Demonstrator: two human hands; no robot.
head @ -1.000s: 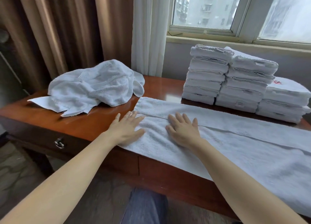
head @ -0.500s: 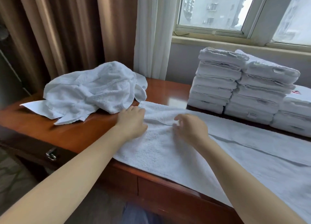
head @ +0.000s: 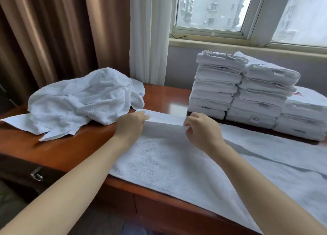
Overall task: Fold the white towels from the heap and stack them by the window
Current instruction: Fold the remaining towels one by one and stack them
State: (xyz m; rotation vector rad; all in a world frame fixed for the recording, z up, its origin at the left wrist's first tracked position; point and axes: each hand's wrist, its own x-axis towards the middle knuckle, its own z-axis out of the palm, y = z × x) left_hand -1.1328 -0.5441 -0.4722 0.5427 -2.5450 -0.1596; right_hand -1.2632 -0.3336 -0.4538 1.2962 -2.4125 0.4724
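**Entry: both hands at the left end of the spread towel**

Nearest: the wooden table (head: 70, 146) with a shut drawer front and metal pull (head: 36, 175); the drawer's inside is not visible.

Flat on the table lies one white towel (head: 177, 167), folded into a long strip. Its long axis runs left to right, slanting nearer towards the right, where it leaves the picture. The near long edge hangs over the table's front edge. A lengthwise fold line shows on the right part.

The strip's left short end is raised off the table. The left hand (head: 130, 127) grips one corner of that end with curled fingers. The right hand (head: 203, 130) pinches the same edge between thumb and fingers, further right. The raised edge spans between them.

Further left, just beside the left hand: the heap (head: 85, 98) of crumpled white towels, one flat corner trailing left.

Far right: three stacks (head: 247, 93) of folded white towels, side by side and touching, below the window (head: 212, 10). The rightmost stack is lower; its top towel bears a red mark.

Far left: brown curtains (head: 53, 31); beside the window, a white sheer curtain (head: 148, 35).
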